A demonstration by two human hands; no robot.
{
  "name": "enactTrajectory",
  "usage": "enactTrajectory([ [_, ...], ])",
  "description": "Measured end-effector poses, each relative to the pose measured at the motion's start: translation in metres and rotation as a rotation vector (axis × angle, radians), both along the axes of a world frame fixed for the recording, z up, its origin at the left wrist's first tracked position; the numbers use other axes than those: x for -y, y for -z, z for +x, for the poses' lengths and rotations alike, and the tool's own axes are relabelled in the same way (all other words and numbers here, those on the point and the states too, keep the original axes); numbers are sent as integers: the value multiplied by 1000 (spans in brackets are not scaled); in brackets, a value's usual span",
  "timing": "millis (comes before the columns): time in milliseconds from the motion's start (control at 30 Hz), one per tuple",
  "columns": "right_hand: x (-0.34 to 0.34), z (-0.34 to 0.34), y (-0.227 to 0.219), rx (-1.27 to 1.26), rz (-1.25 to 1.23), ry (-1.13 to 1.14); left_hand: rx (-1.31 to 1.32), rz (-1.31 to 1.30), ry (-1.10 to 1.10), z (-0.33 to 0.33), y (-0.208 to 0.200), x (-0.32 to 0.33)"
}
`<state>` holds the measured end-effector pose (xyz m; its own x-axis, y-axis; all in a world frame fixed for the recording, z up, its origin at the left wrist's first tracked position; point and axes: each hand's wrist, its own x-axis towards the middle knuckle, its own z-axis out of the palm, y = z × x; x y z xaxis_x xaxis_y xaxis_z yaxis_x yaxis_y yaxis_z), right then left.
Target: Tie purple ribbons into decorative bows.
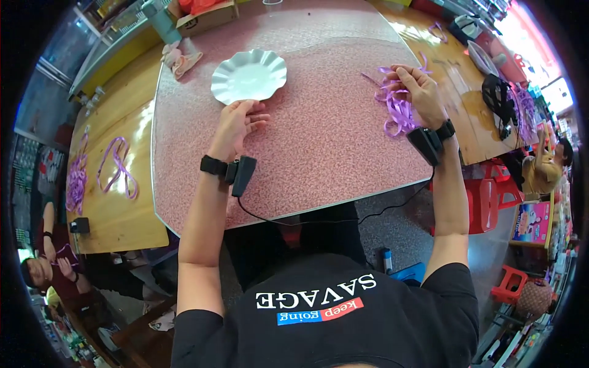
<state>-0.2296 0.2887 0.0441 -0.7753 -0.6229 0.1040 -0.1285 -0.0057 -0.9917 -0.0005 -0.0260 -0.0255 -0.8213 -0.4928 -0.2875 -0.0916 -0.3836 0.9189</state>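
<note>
My left hand (240,125) is at the near rim of a white plate (250,75) with a wavy, scalloped edge, which lies on the pink speckled table. Its fingers are loosely bent and apart, and nothing shows in them. Whether the fingertips touch the rim, I cannot tell. Over to the right, my right hand (418,92) has thumb and fingers closed on a strand of purple ribbon (400,116). The rest of that ribbon lies in a tangled heap under and beside the hand. Both wrists wear black straps with small black devices, joined by a cable.
Crumpled cloth (179,60), a cardboard box (207,19) and a pale green bottle (161,22) are at the far left. More purple ribbon (116,168) lies on the left wooden table. A red stool (481,199) stands at the right. Other people sit at both sides.
</note>
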Motion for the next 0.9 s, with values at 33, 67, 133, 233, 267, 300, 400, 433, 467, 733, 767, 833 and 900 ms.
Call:
enactTrajectory([
  [33, -2, -7, 2, -24, 21, 26, -3, 2, 7, -3, 1, 3],
  [67, -3, -12, 4, -27, 23, 33, -1, -9, 14, -7, 2, 8],
  [133, -4, -19, 7, -118, 136, 95, -1, -19, 26, -14, 0, 13],
  [233, -2, -42, 23, -304, 274, 125, 37, -97, 18, -25, 0, 20],
  [267, -3, -50, 24, -420, 373, 133, 56, -111, 17, -29, -1, 23],
  [300, 0, -53, 23, -477, 438, 148, 80, -125, 12, -32, -1, 26],
  [400, 7, -61, 20, -557, 678, 136, 102, -172, 11, -37, 1, 36],
  [433, 11, -62, 19, -558, 675, 132, 103, -173, 6, -39, 1, 39],
  [467, 16, -63, 18, -668, 774, 101, 119, -177, 16, -40, 2, 43],
  [733, 53, -89, 44, -871, 1068, -72, 106, -184, 10, -49, -2, 35],
  [767, 56, -90, 47, -929, 1137, -108, 111, -196, 32, -47, -2, 33],
  [833, 67, -87, 55, -961, 1183, -53, 120, -207, 57, -43, -3, 27],
  [900, 74, -82, 57, -1016, 1240, 27, 92, -167, 140, -38, -5, 19],
])
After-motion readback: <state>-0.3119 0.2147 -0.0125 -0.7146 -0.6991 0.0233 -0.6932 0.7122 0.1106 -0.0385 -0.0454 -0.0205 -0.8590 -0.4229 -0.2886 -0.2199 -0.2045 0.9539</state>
